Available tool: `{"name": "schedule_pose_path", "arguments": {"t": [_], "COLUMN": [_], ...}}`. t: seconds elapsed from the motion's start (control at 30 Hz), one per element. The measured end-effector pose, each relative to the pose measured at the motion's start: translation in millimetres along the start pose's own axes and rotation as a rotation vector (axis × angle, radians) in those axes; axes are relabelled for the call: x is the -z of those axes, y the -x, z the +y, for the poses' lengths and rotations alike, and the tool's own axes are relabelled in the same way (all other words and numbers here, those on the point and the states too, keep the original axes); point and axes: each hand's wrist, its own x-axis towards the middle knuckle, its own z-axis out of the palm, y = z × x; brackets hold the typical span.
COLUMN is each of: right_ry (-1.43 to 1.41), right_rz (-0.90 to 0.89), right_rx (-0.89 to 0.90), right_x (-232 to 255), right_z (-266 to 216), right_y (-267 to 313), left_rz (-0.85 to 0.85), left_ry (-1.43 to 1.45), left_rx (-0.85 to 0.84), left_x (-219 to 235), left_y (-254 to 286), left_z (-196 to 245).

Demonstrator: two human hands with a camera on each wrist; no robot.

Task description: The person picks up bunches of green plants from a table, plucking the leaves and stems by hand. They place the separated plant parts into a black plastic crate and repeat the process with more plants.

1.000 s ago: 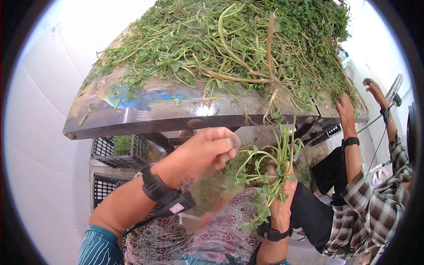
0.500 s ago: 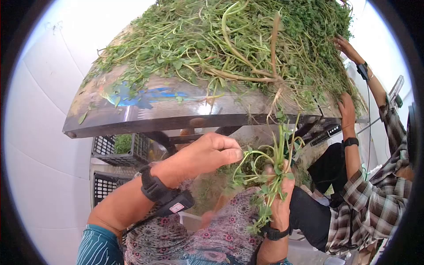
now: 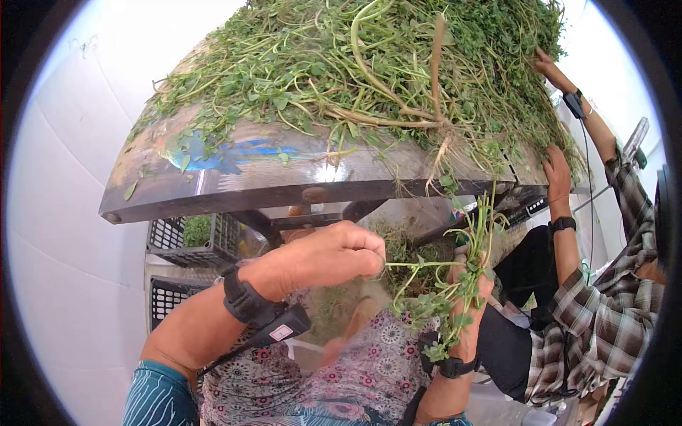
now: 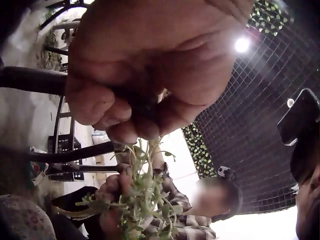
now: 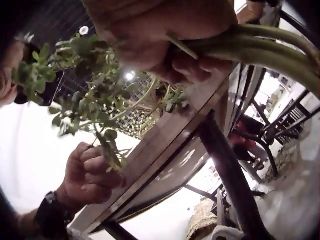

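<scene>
My right hand [image 3: 484, 290] grips a bunch of leafy greens [image 3: 465, 287], its stems pointing up and leaves hanging over the wrist. Thumb and curled fingers of my left hand [image 3: 330, 252] pinch one thin stem [image 3: 423, 265], stretched sideways from that bunch. In the left wrist view, leafy sprigs [image 4: 145, 200] show just below the curled fingertips. Thick green stems [image 5: 265, 52] pass through the right hand in the right wrist view. Both hands are in front of the table edge, above the lap.
A large heap of greens [image 3: 298, 78] covers much of the table [image 3: 249, 181], and a rooted stalk [image 3: 426, 122] lies near its edge. Black crates [image 3: 224, 241] stand below on the left. At right, another person's hands [image 3: 558, 177] are at the heap and table edge.
My left hand has come to the bunch and pinched a stem, now pulled straight. My right hand has moved right with the bunch. The other person's raised hand has reached the heap.
</scene>
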Motion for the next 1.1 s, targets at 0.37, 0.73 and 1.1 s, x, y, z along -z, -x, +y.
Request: {"name": "schedule_pose_path", "arguments": {"t": [0.37, 0.73, 1.1], "right_ry": [-0.391, -0.454, -0.384], "right_rz": [0.113, -0.213, -0.402], "right_rx": [-0.111, -0.141, -0.411], "right_x": [10.6, -30.9, -40.0], "right_z": [12.1, -25.2, -57.7], "right_y": [-5.4, 18.0, 36.0], "left_rz": [0.074, -0.031, 0.015], "left_ry": [0.392, 0.255, 0.287], "left_rx": [0.029, 0.102, 0.037], "left_x": [3.8, 0.3, 0.7], "left_y": [1.5, 2.5, 4.5], "left_z": [3.9, 6.1, 6.9]}}
